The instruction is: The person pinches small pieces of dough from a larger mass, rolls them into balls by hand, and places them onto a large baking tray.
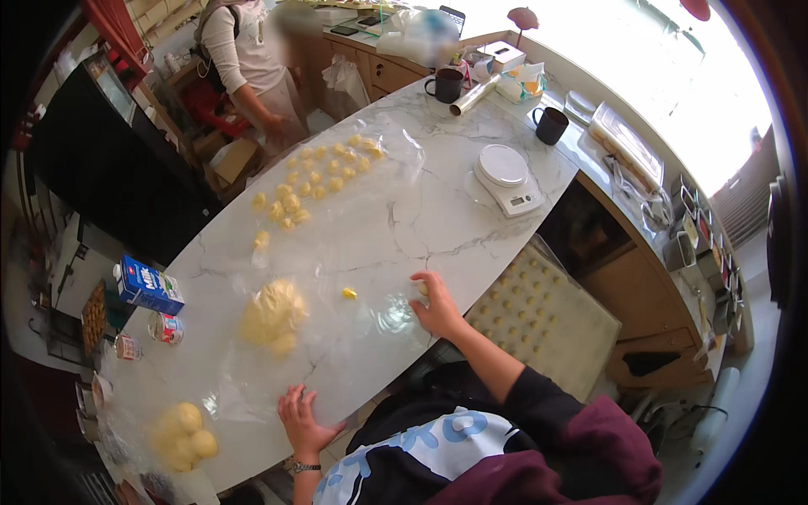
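Note:
At the counter's near edge my right hand (437,309) curls its thumb and fingers around a small pale dough ball (422,289), which is partly hidden. My left hand (302,416), with a watch at the wrist, rests palm down and fingers spread on the counter edge, holding nothing. Beyond it a large lump of yellow dough (274,315) lies under clear plastic film. A little yellow piece (349,293) sits on the marble-patterned counter (353,252) between the lump and my right hand. Farther off, many small yellow dough pieces (315,177) are spread on plastic film.
Below the counter, a tray (581,347) carries rows of small balls. A white kitchen scale (503,167), two dark mugs (448,85) and a foil roll (473,96) stand at the far right. Leftward are a milk carton (149,285), cans (166,327) and larger dough balls (189,432). Another person (252,69) stands opposite.

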Demonstrator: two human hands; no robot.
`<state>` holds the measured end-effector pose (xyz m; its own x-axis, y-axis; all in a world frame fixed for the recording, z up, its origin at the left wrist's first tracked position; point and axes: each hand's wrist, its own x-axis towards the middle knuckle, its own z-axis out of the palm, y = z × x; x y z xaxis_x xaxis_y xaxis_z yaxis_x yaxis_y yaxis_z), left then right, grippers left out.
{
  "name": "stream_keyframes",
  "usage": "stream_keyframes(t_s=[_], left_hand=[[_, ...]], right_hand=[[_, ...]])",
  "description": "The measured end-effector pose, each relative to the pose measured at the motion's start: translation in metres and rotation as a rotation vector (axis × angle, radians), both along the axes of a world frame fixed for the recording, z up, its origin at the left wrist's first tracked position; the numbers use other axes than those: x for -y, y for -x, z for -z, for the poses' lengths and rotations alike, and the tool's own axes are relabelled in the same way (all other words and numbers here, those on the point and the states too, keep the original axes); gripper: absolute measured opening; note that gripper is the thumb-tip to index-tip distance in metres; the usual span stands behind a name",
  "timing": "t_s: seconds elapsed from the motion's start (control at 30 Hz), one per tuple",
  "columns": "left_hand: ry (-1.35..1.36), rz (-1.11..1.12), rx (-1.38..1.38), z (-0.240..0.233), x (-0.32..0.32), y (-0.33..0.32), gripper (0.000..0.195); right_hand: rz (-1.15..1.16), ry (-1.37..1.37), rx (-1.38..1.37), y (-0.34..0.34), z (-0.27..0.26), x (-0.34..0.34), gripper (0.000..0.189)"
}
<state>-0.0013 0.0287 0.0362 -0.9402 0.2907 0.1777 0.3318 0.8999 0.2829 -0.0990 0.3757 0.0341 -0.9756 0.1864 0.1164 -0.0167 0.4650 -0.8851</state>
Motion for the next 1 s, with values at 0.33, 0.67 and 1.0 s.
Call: stream_keyframes(t_s=[0.33, 0.67, 1.0], left_hand=[[0.048, 0.054, -0.016, 0.003, -0.012, 0.007, 0.083], [0.384, 0.167, -0.202, 0.010, -0.022, -0.002, 0.087], [0.454, 0.028, 0.013, 0.012, -0.003, 0.001, 0.101]], right_hand=[[0.005, 0.073, -0.140, -0.014, 0.000, -0.060, 0.053], [0.872, 0.965, 0.535, -0.237, 0.174, -0.230, 0.035], [1.065, 0.013, 0.352, -0.217, 0.283, -0.357, 0.036]])
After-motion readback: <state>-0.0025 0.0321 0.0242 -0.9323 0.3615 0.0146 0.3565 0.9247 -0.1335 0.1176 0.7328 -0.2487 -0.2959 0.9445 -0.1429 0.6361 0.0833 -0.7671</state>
